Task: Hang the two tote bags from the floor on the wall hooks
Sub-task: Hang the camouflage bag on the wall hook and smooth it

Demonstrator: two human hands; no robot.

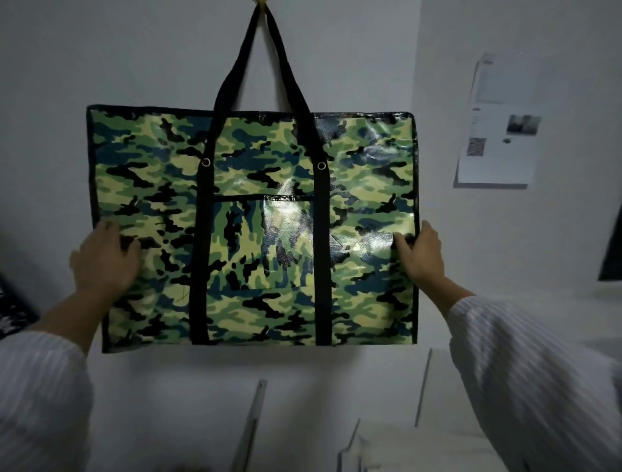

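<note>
The camouflage tote bag hangs flat against the white wall, its black webbing handles converging at a yellow hook at the top edge of the view. The bag is a wide rectangle of glossy woven material printed in pale yellow, green, dark teal and black patches, bound in black along its edges. Two black straps run vertically down the front face, each carrying a metal eyelet near the top. Between the straps sits a front pocket with a black upper hem. Light glares off the right half of the face.

The left hand lies on the bag's left edge, fingers curled over the face; its grip is loosely spread, and whether it pinches the material cannot be determined. The right hand clasps the right edge, thumb on the front face and fingers behind. Both sleeves are white with fine stripes. A printed paper sheet is fixed to the adjoining wall, right of the bag.
</note>
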